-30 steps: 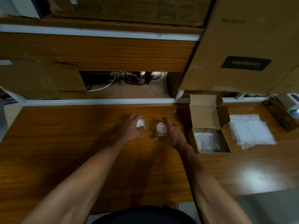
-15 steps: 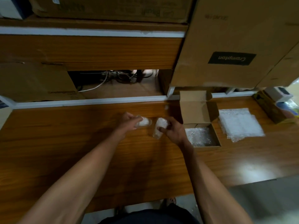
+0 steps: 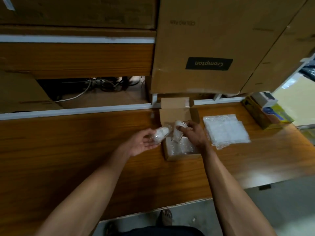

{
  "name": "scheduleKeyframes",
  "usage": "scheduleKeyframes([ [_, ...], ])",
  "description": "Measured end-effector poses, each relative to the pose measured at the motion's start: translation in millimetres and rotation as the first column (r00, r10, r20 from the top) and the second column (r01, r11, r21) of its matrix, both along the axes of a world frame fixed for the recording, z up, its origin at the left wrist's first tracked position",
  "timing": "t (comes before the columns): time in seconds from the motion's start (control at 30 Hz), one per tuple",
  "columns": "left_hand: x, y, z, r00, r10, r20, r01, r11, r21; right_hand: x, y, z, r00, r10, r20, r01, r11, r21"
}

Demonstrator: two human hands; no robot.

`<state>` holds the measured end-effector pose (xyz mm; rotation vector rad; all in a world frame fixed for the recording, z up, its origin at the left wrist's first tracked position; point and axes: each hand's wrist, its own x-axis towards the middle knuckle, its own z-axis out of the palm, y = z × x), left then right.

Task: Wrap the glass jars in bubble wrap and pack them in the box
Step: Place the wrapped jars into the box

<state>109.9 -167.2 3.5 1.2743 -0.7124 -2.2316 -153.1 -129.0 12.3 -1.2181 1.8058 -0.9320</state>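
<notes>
Two glass jars in hand: my right hand [image 3: 194, 133] pinches one jar [image 3: 178, 132] over the open box [image 3: 172, 156], my left hand [image 3: 141, 142] cradles the other [image 3: 161, 133]. Light, slick, breakable, I'd judge; grip their bodies. Bubble wrap sheets [image 3: 226, 130] lie beside.

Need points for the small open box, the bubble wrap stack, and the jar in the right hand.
small open box [image 3: 183, 156], head view, front wall.
bubble wrap stack [image 3: 226, 130], head view, middle of top sheet.
jar in the right hand [image 3: 178, 132], head view, wrapped body below the fingers.
</notes>
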Motion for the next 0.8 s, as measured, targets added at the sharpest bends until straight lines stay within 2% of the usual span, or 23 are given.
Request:
scheduleKeyframes([
  [0.13,-43,12,0,0.999,-0.026,0.039,0.024,0.999,0.047,-33,5,-5,0.997,0.017,-0.07,-0.015,0.999,0.042],
  [0.27,-78,20,7,0.994,0.004,0.106,-0.009,0.999,0.042,-58,2,-11,0.966,0.138,-0.217,-0.122,0.989,0.084],
  [0.37,-102,18,4,0.958,-0.046,0.284,0.063,0.997,-0.052,-68,-3,-17,0.916,0.249,-0.313,-0.218,0.967,0.131],
  [0.47,-120,13,-11,0.872,-0.063,0.485,0.146,0.98,-0.136,-70,-6,-18,0.865,0.335,-0.373,-0.299,0.942,0.152],
  [0.63,-148,13,-20,0.653,-0.003,0.757,0.277,0.931,-0.236,-66,-17,-21,0.806,0.397,-0.44,-0.339,0.918,0.207],
  [0.7,-157,11,-21,0.498,0.01,0.867,0.389,0.891,-0.234,-65,-23,-24,0.75,0.432,-0.501,-0.357,0.902,0.243],
  [0.8,-171,13,-25,0.243,0.051,0.969,0.605,0.773,-0.193,-62,-29,-28,0.679,0.47,-0.564,-0.374,0.883,0.285],
])
